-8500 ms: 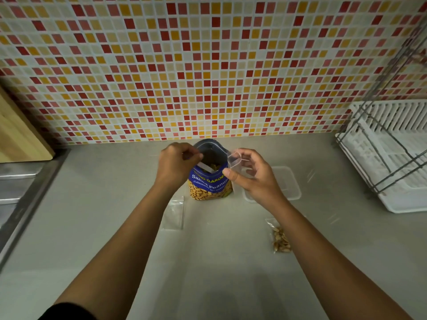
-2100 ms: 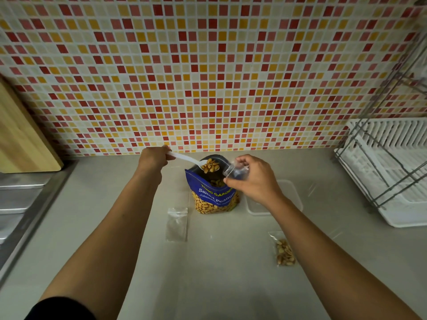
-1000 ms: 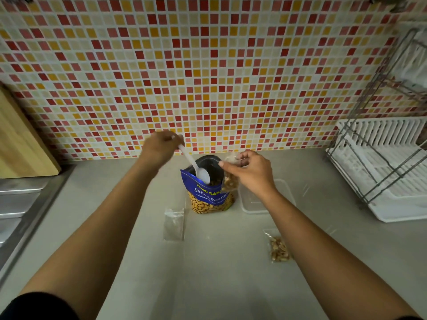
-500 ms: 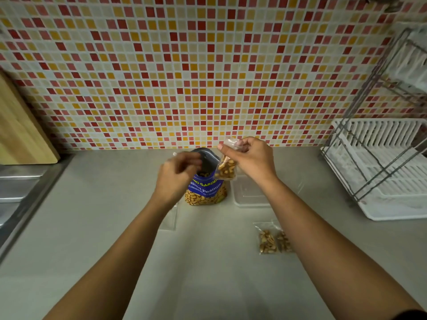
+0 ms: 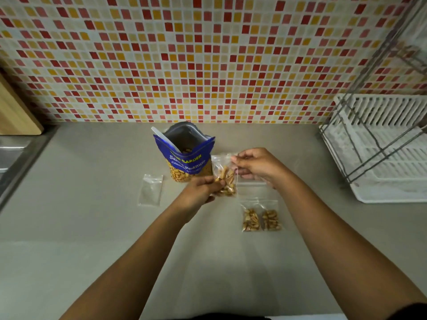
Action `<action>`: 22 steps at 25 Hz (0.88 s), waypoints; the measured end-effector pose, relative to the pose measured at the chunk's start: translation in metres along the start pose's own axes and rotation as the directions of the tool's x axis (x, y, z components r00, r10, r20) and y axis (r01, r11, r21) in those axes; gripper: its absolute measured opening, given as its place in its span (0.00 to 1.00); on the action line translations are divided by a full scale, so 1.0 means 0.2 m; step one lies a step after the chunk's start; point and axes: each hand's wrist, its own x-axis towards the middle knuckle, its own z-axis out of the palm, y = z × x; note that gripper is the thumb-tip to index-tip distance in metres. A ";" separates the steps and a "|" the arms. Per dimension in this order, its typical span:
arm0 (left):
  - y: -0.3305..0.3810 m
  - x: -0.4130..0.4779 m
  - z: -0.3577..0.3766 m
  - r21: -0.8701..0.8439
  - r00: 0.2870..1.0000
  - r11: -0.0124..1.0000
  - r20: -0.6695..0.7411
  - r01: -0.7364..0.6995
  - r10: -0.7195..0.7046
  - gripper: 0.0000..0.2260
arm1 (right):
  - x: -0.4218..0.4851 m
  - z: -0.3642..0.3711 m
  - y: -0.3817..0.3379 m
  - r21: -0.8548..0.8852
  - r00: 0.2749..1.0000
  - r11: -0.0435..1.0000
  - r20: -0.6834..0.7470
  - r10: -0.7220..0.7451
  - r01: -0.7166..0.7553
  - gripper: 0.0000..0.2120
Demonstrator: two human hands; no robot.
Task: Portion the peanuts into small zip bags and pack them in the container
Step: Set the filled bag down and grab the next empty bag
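Here the zip bag [image 5: 227, 180] hangs between left hand [image 5: 196, 192] and right hand [image 5: 260, 167].

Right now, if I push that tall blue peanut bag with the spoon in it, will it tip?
The tall blue foil peanut pouch stands upright on a narrow base, so a high push probably tips it. Peanuts show at its bottom, so a low push likely slides it. The white plastic spoon leaning inside may shift.
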 end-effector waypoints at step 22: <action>-0.36 0.13 -0.21 0.586 0.865 0.798 -0.465 0.139 0.190 0.07 | 0.07 0.32 0.48 -0.662 0.825 0.702 -0.223 -0.520 0.263 0.08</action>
